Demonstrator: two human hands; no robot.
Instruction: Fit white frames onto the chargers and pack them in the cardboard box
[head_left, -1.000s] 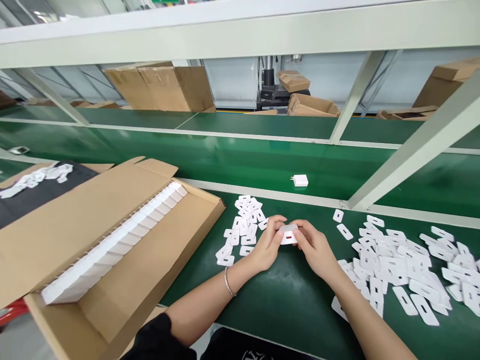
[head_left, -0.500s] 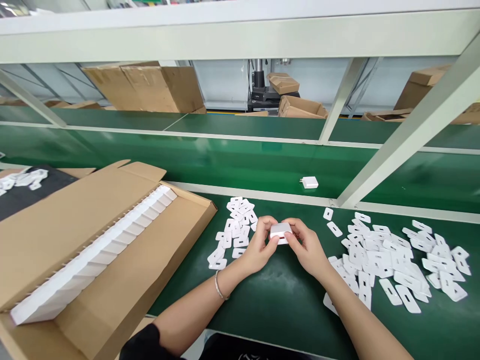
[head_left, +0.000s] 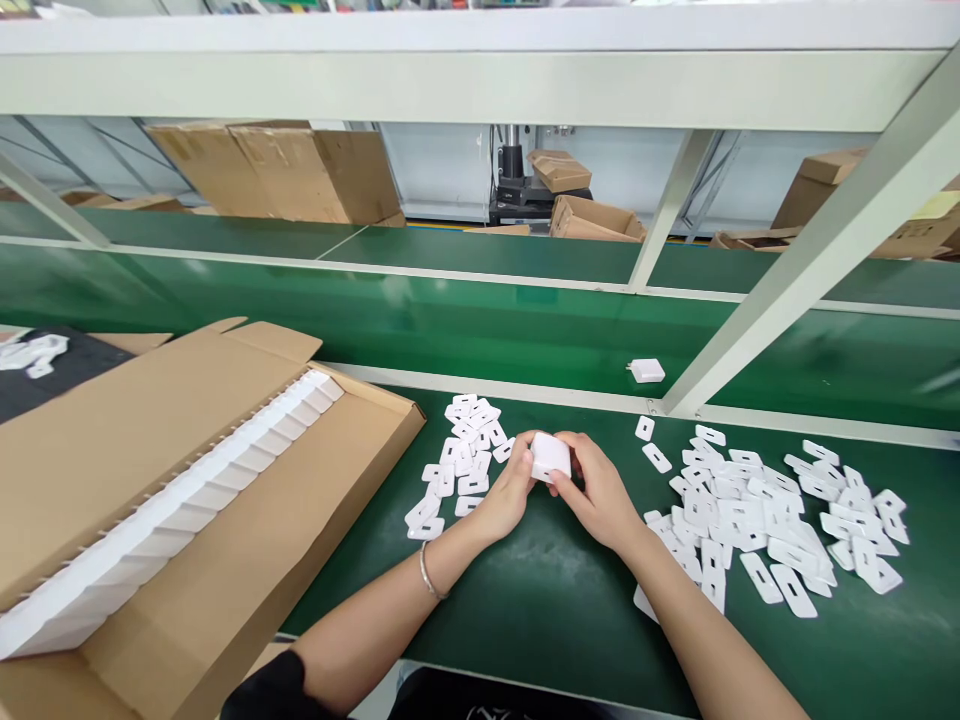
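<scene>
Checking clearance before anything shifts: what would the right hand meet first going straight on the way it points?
The right hand would first meet the white block it touches, then probably the left hand, though depth is hard to judge.

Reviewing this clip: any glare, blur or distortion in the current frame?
Head view: faint pale glare on the green belt; head view: frame uprights splay outward, suggesting wide-angle stretch; head view: top of the white block bright, little detail; left hand and right hand without obvious smear.

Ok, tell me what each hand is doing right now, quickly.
Left hand: closed, holding the white charger block.
Right hand: closed, holding the same block from its other side.
</scene>
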